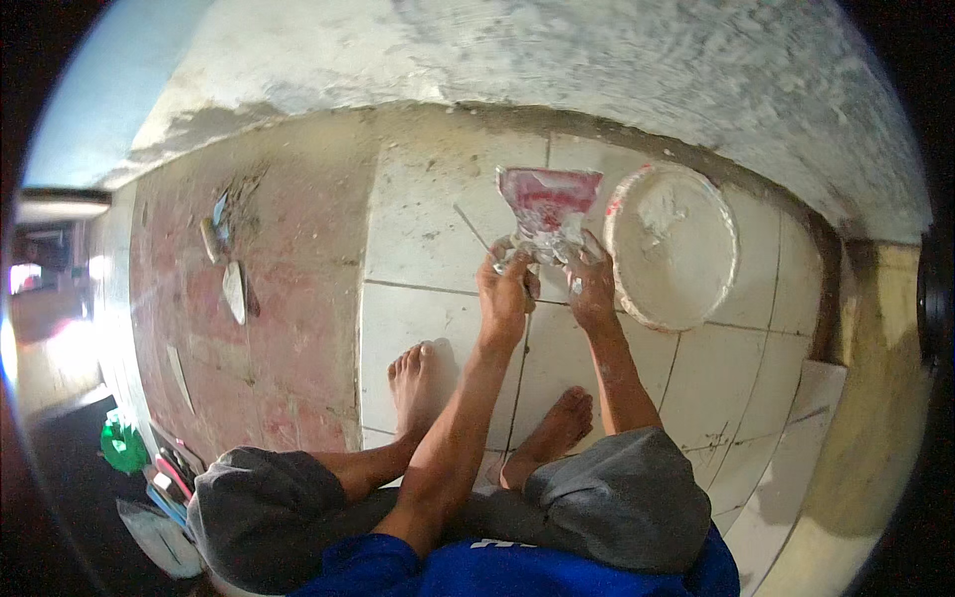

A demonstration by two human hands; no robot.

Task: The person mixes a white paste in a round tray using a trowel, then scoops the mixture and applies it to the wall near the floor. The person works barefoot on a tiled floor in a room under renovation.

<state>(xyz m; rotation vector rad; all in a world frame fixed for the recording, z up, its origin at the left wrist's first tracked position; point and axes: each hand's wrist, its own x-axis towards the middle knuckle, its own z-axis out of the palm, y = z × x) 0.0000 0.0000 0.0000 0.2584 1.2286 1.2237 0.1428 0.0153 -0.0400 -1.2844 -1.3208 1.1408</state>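
Observation:
In front of me, above the tiled floor, both my hands are close together at a wide reddish putty spreader [550, 199] smeared with white putty. My right hand [591, 284] grips the spreader's lower, putty-covered part, fingers curled round it. My left hand [507, 294] is closed beside it, white putty on its fingers, with a thin tool [472, 226] sticking out toward the upper left, seen nearly edge-on. Whether the left fingers also touch the spreader cannot be made out. Just right of my right hand stands a round white tub [734, 244] with putty on its rim and inside.
A wall [557, 60] with patchy grey-white plaster rises ahead. Leftward, on the reddish floor [308, 328], lie a pointed flat blade [234, 294], a light handle-shaped piece [210, 240] and debris. A green round object [122, 445] is at lower left. My bare feet are below my hands.

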